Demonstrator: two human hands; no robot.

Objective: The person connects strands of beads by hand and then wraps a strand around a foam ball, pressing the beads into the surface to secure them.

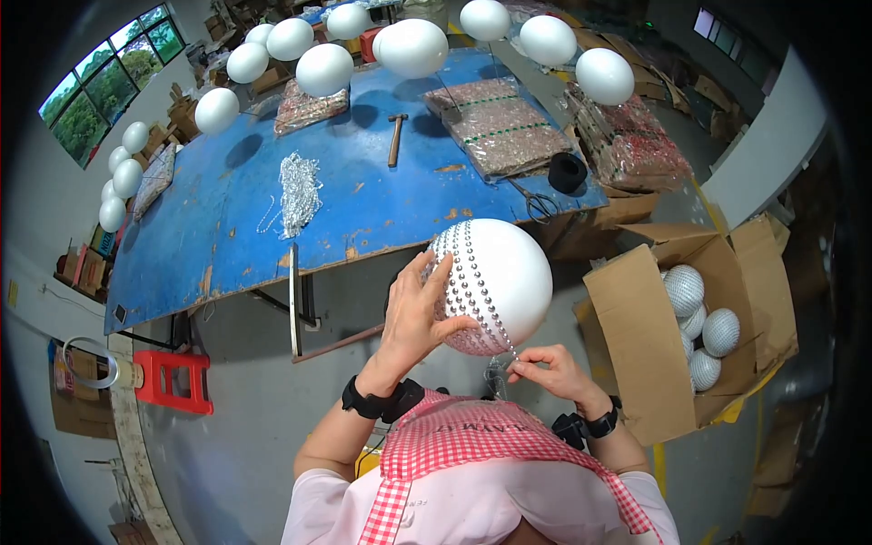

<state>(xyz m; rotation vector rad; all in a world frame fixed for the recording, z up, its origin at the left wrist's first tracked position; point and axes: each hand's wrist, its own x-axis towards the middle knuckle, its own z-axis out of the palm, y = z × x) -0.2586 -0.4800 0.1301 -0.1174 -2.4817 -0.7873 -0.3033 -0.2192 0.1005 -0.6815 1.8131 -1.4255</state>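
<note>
A large white ball (518, 282) is in front of me, its left part wrapped in rows of silver beads. My left hand (420, 309) grips it from the left, with fingers spread over the beaded rows and the thumb pressed near the lower middle. Below the ball's lower right, my right hand (551, 371) pinches a silver bead string (500, 332) between thumb and fingertips. That string runs up across the ball's face. The ball's underside is partly hidden by my left hand.
Ahead is a blue table (363, 209) bearing a heap of silver bead strings (299, 195), a hammer (396, 141), scissors (536, 200) and a black roll (567, 173). White balls (324, 70) stand along its edges. An open carton (645, 350) at right holds bead-covered balls (721, 332). A red stool (175, 381) is left.
</note>
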